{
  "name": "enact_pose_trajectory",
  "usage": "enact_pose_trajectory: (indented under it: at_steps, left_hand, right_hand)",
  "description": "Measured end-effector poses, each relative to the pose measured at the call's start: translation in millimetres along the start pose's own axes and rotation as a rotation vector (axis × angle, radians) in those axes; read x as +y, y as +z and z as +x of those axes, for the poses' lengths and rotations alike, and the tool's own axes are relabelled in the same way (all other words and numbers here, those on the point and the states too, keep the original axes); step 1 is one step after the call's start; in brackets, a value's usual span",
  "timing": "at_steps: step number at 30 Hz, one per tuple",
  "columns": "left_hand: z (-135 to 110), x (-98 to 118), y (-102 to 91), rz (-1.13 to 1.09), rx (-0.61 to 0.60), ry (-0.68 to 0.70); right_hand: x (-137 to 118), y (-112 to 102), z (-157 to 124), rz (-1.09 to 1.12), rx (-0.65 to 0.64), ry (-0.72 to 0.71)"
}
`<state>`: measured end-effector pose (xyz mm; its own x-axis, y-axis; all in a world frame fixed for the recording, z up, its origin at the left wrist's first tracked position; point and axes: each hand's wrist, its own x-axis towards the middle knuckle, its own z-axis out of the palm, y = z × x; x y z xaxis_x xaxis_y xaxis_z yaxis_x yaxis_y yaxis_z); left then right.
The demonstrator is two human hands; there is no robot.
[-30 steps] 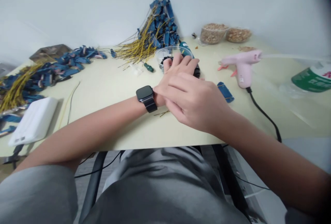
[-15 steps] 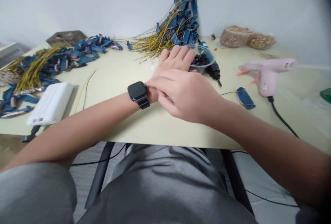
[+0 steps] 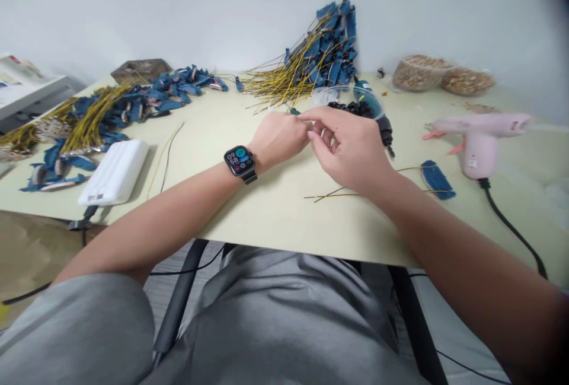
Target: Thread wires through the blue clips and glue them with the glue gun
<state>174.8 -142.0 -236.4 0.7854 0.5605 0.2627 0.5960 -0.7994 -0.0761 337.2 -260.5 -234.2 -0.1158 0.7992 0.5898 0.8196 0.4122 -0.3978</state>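
Two hands meet over the table (image 3: 267,219), left of the pink glue gun (image 3: 478,139).
The gun's cord (image 3: 511,228) runs below it beside the right forearm, and a snag there could topple the gun toward the hands. Left of the gun, the right hand (image 3: 353,148), fingers curled, touches the knuckles of the loosely clenched left hand (image 3: 278,136); whether either grips anything I cannot tell. The thin yellow wire (image 3: 331,195) lies loose under the right wrist, lower left of the gun, where a sweeping arm could brush it off.
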Motion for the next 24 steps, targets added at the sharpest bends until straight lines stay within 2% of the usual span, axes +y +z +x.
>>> enact_pose_trajectory:
  at_steps: [8, 10, 12, 14, 16, 19, 22, 24]
  left_hand:
    - [-3, -2, -2.6, 0.012, -0.038, -0.042]
    - [-2, -9, -2.4, -0.028, 0.000, -0.070]
    - [-1, -19, -4.0, -0.090, 0.106, -0.105]
    - [1, -34, -7.1, -0.136, 0.242, -0.119]
    - [3, -54, -10.2, -0.177, 0.308, -0.141]
    - [8, -93, -11.6, -0.350, 0.294, -0.319]
    - [10, -135, -11.5, -0.483, 0.390, -0.539]
    - [7, -161, -14.5, -0.479, 0.310, -0.606]
  right_hand:
    - [1, 3, -1, -0.085, -0.021, 0.119]
    - [3, 4, 0, -0.071, -0.010, 0.123]
    - [6, 6, 0, -0.003, 0.025, 0.092]
    - [11, 9, 0, 0.063, 0.071, 0.039]
    - [17, 13, 0, 0.101, 0.110, -0.010]
    - [23, 19, 0, 0.117, 0.138, -0.043]
    - [24, 21, 0, 0.111, 0.159, -0.045]
    - [23, 21, -1, 0.113, 0.171, -0.040]
